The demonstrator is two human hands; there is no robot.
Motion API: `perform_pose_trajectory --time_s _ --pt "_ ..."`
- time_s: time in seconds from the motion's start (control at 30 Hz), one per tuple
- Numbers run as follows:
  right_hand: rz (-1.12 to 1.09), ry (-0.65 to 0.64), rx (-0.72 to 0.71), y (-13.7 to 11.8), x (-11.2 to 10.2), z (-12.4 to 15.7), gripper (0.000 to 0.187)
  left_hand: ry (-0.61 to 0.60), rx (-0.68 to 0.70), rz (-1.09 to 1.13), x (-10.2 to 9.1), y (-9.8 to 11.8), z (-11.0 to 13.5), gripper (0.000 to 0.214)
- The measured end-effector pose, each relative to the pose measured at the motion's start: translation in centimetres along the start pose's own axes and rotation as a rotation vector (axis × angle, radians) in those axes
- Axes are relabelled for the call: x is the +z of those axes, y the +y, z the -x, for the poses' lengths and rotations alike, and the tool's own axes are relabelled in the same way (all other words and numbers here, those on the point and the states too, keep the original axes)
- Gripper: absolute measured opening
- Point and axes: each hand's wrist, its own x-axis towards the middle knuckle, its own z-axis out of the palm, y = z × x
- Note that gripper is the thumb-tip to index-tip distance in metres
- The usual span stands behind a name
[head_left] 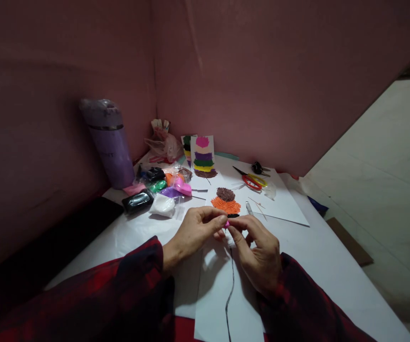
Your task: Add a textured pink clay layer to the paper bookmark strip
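Observation:
My left hand (196,231) and my right hand (258,251) meet above a white sheet (215,294), and both pinch a small bit of pink clay (227,223) between their fingertips. Just beyond them lies a card bearing a brown clay patch (225,194), orange strokes (226,205) and a black bit (232,215). A thin dark line (230,280) runs down the white sheet under my hands. Both sleeves are dark red plaid.
Packets of coloured clay (162,187) lie at the left beside a purple bottle (108,142). A finished striped card (203,156) leans on the pink wall. Red-handled scissors (251,181), keys (258,167), thin sticks (258,205) and a metal tool (249,208) lie on white paper at the right.

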Motion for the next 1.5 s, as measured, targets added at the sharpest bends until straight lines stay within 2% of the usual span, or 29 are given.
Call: perform_pose_trajectory --time_s 0.17,0.47,0.63,0.87,1.03,1.2,1.33,1.5 --pt "-0.016 -0.029 -0.036 0.1 -0.03 0.04 0.012 0.054 0.007 -0.021 0.11 -0.24 -0.2 0.025" --pt "-0.011 -0.022 -0.006 -0.06 -0.03 -0.03 0.011 0.002 -0.017 0.003 0.06 -0.25 -0.25 0.017" --pt "-0.013 -0.059 -0.005 0.03 0.0 0.01 0.011 0.008 0.011 0.029 0.12 -0.49 -0.23 0.023" --pt "0.0 -0.02 0.005 0.13 0.02 -0.07 0.009 -0.008 0.018 0.074 -0.06 -0.77 -0.36 0.029" --pt "-0.008 -0.042 0.012 0.22 0.1 0.04 0.009 -0.011 -0.032 -0.025 -0.32 -0.73 -0.2 0.023" --pt "0.024 -0.031 0.013 0.14 0.04 0.08 0.011 -0.015 -0.021 -0.015 -0.08 -0.15 -0.21 0.019" --pt "0.046 -0.022 -0.014 -0.08 -0.07 -0.13 0.015 0.001 -0.005 -0.012 -0.08 -0.3 -0.23 0.025" --pt "-0.021 -0.044 -0.024 0.11 -0.07 -0.07 0.018 0.025 -0.04 -0.05 -0.07 -0.33 -0.16 0.022"
